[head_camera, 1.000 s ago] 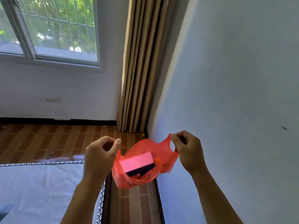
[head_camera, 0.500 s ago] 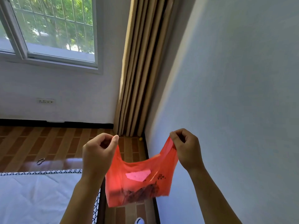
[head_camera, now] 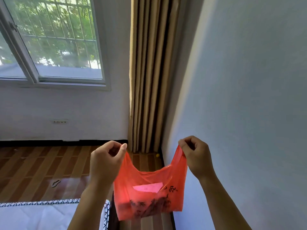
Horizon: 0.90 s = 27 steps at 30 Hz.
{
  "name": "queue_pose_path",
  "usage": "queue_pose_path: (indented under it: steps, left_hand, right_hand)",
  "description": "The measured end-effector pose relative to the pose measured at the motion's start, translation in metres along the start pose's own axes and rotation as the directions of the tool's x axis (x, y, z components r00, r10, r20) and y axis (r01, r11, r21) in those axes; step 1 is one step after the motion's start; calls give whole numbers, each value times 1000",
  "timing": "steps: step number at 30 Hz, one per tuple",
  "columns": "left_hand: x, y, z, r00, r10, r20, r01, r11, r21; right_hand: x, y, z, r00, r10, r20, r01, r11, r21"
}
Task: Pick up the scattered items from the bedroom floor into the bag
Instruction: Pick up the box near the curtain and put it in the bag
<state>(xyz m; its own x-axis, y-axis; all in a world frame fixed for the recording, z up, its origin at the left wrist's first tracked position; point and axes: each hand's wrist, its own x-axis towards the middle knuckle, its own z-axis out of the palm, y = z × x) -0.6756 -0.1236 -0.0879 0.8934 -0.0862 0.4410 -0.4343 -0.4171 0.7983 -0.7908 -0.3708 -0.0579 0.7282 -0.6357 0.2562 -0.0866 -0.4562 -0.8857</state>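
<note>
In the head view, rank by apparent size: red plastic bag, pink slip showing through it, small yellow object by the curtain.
1. Red plastic bag
2. Pink slip
3. Small yellow object, though it lies farther away.

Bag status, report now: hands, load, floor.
Left hand and right hand each pinch a bag handle. Pink item inside. Loop and yellow bit on floor.

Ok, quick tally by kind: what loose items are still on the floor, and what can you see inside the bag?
Rubber band-like loop on the floor: 1
Small yellow item in the corner by the curtain: 1
Pink item inside the red bag: 1
Dark contents at the bag's bottom: cannot count
Total countable: 3
</note>
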Motion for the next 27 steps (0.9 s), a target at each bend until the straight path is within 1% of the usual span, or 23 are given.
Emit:
queue_pose_path:
  steps: [4,7,10,16,19,22,27]
  left_hand:
    - [22,4,26,999,53,3,-53,995,81]
    - [32,2,40,995,97,-13,-94,986,135]
    - [43,-4,50,989,145,0,-142,971,191]
    - [84,-26,78,978,206,-26,-193,948,254]
    - [107,-44,95,979,203,-36,-185,944,274]
    - [131,-69,115,983,184,-21,-170,943,285]
    - [183,-127,153,997,76,35,-83,949,305]
  right_hand:
    - [39,19,1,999,-29,13,30,999,-15]
    - [63,28,3,996,-90,23,91,995,-45]
    - [80,36,9,990,-138,38,140,987,-82]
    - [125,52,34,959,-283,-24,276,950,-143]
    - [152,63,54,938,-347,0,341,923,-180]
    - [180,79,79,927,-372,47,373,903,-212]
    - [236,108,132,911,-382,153,411,860,-302]
